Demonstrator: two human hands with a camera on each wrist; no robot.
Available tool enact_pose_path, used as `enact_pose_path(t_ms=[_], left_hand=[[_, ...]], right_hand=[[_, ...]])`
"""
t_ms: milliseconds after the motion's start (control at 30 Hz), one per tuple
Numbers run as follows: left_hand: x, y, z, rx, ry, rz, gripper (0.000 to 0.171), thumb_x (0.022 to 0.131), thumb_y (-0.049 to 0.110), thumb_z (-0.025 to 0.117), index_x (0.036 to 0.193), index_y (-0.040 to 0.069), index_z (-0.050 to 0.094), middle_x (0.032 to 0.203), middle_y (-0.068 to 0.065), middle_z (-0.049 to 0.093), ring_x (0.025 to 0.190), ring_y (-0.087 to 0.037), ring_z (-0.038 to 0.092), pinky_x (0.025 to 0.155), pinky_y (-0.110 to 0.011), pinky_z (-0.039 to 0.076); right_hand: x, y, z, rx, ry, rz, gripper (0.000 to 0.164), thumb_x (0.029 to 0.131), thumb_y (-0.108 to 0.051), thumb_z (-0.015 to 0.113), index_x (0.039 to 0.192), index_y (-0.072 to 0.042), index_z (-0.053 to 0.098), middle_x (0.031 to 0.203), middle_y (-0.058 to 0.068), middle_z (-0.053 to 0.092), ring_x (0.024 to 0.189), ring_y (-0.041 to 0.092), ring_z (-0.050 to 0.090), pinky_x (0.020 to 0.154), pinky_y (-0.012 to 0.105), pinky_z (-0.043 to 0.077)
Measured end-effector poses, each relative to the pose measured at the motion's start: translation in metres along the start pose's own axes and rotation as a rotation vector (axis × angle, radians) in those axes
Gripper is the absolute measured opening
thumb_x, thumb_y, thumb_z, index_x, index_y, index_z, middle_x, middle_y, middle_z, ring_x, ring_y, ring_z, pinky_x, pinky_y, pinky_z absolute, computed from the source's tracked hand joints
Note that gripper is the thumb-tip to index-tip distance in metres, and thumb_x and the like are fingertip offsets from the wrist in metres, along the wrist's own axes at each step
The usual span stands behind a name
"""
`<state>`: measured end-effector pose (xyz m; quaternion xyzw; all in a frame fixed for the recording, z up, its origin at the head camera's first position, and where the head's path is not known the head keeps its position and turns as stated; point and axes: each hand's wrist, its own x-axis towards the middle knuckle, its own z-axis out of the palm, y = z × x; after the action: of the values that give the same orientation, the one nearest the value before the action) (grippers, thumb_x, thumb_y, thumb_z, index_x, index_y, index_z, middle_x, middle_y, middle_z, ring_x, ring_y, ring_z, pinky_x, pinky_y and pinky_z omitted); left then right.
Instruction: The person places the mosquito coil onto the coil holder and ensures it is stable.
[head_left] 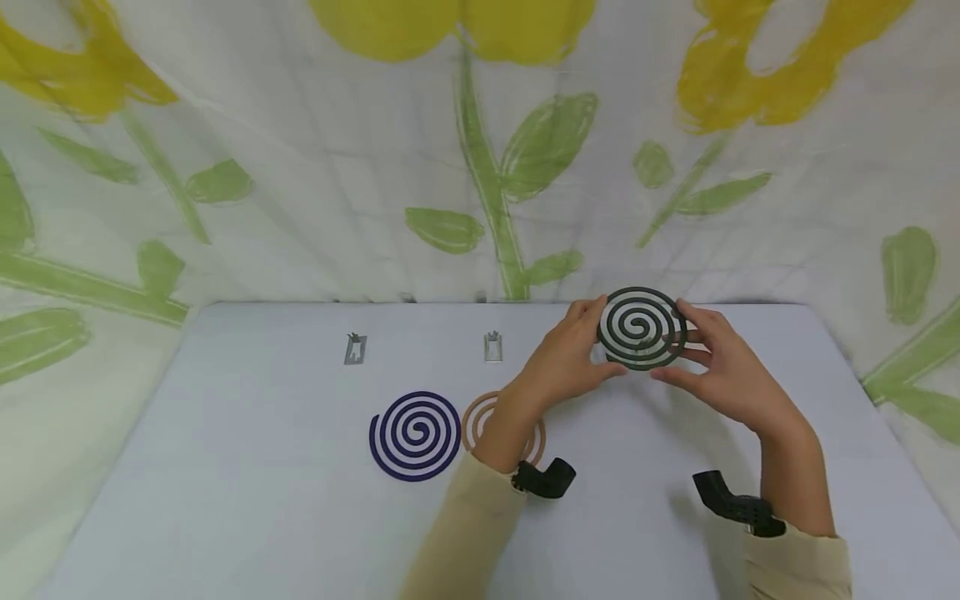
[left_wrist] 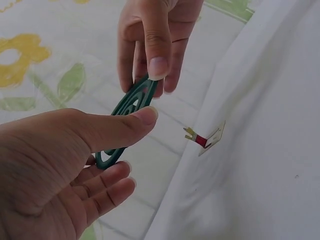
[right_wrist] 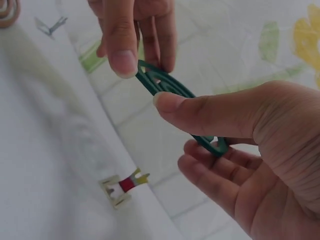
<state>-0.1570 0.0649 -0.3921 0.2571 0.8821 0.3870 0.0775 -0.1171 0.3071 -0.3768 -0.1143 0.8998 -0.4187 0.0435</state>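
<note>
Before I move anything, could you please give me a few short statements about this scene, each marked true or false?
1. The left hand and right hand both hold the green coil. True.
2. The dark blue coil and orange coil lie on the table. True.
3. In the head view, the dark blue coil lies right of the orange coil. False: it lies to the left.
4. The head view shows the whole orange coil. False: the left arm hides part of it.
5. The green coil lies flat on the table. False: it is held up.
</note>
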Motion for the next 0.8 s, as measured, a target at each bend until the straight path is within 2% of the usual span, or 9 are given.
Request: enact_pose_path(t_ms=[133, 300, 367, 467, 533, 567, 633, 700, 800], left_hand=[[-0.001, 0.003, 0.001, -0.002, 0.001, -0.031, 0.097, 0.093, 0.029, 0.084, 0.168, 0.014, 0.025, 0.163, -0.009, 0.042, 0.135, -0.022, 0.059, 0.115, -0.034, 0.052], [-0.002, 0.008, 0.005, 0.013, -0.005, -0.036, 0.096, 0.096, 0.030, 0.080, 0.169, 0.008, 0.022, 0.165, -0.011, 0.038, 0.144, -0.025, 0.054, 0.120, -0.037, 0.050], [-0.002, 0.010, 0.007, 0.014, 0.001, -0.035, 0.096, 0.096, 0.029, 0.080, 0.168, 0.006, 0.022, 0.165, -0.011, 0.037, 0.145, -0.026, 0.054, 0.120, -0.036, 0.049], [-0.002, 0.012, 0.010, 0.018, 0.015, -0.038, 0.096, 0.096, 0.030, 0.080, 0.168, 0.005, 0.022, 0.165, -0.011, 0.037, 0.145, -0.025, 0.053, 0.121, -0.034, 0.048], [-0.001, 0.012, 0.012, -0.004, 0.024, -0.041, 0.094, 0.097, 0.029, 0.078, 0.168, 0.005, 0.022, 0.165, -0.011, 0.037, 0.135, -0.023, 0.060, 0.115, -0.030, 0.052], [0.000, 0.011, 0.014, -0.032, 0.030, -0.045, 0.092, 0.098, 0.029, 0.077, 0.168, 0.005, 0.023, 0.165, -0.011, 0.037, 0.129, -0.021, 0.063, 0.110, -0.027, 0.054], [0.002, 0.008, 0.016, -0.086, 0.046, -0.049, 0.087, 0.100, 0.028, 0.074, 0.168, 0.005, 0.024, 0.165, -0.012, 0.038, 0.113, -0.017, 0.069, 0.099, -0.020, 0.056], [0.003, 0.006, 0.019, -0.140, 0.079, -0.043, 0.081, 0.103, 0.027, 0.071, 0.166, 0.004, 0.027, 0.163, -0.015, 0.040, 0.096, -0.014, 0.069, 0.088, -0.015, 0.055], [0.007, 0.003, 0.022, -0.184, 0.144, -0.029, 0.073, 0.104, 0.024, 0.068, 0.164, 0.002, 0.033, 0.160, -0.019, 0.044, 0.092, -0.015, 0.070, 0.084, -0.014, 0.057]], right_hand=[[0.000, -0.001, 0.001, 0.047, -0.002, 0.055, 0.096, 0.094, -0.017, 0.082, 0.169, -0.012, 0.023, 0.158, 0.022, 0.035, 0.119, -0.006, 0.053, 0.091, 0.002, 0.053], [0.003, -0.002, 0.005, 0.043, 0.059, 0.138, 0.084, 0.101, -0.029, 0.073, 0.168, -0.010, 0.027, 0.164, 0.021, 0.035, 0.116, -0.003, 0.055, 0.079, 0.007, 0.054], [0.004, -0.001, 0.007, 0.037, 0.079, 0.158, 0.082, 0.102, -0.032, 0.072, 0.168, -0.009, 0.028, 0.166, 0.022, 0.035, 0.121, 0.007, 0.060, 0.078, 0.006, 0.053], [0.006, -0.001, 0.008, 0.038, 0.102, 0.174, 0.081, 0.103, -0.032, 0.070, 0.167, -0.007, 0.028, 0.167, 0.024, 0.034, 0.135, 0.033, 0.060, 0.077, 0.003, 0.051], [0.006, -0.001, 0.008, 0.037, 0.119, 0.180, 0.079, 0.104, -0.032, 0.069, 0.167, -0.006, 0.029, 0.167, 0.024, 0.034, 0.142, 0.047, 0.053, 0.076, 0.001, 0.049], [0.007, -0.001, 0.009, 0.039, 0.129, 0.179, 0.078, 0.104, -0.031, 0.069, 0.167, -0.006, 0.029, 0.168, 0.025, 0.034, 0.143, 0.049, 0.052, 0.076, 0.000, 0.049], [0.006, -0.001, 0.009, 0.055, 0.148, 0.167, 0.075, 0.105, -0.029, 0.067, 0.166, -0.005, 0.031, 0.167, 0.025, 0.034, 0.137, 0.031, 0.062, 0.075, 0.002, 0.053], [0.006, -0.001, 0.010, 0.076, 0.169, 0.153, 0.071, 0.106, -0.026, 0.065, 0.165, -0.005, 0.033, 0.166, 0.025, 0.036, 0.125, 0.008, 0.065, 0.076, 0.007, 0.058], [0.007, 0.000, 0.011, 0.117, 0.192, 0.128, 0.066, 0.107, -0.023, 0.064, 0.164, -0.004, 0.035, 0.164, 0.026, 0.037, 0.107, -0.019, 0.053, 0.076, 0.013, 0.063]])
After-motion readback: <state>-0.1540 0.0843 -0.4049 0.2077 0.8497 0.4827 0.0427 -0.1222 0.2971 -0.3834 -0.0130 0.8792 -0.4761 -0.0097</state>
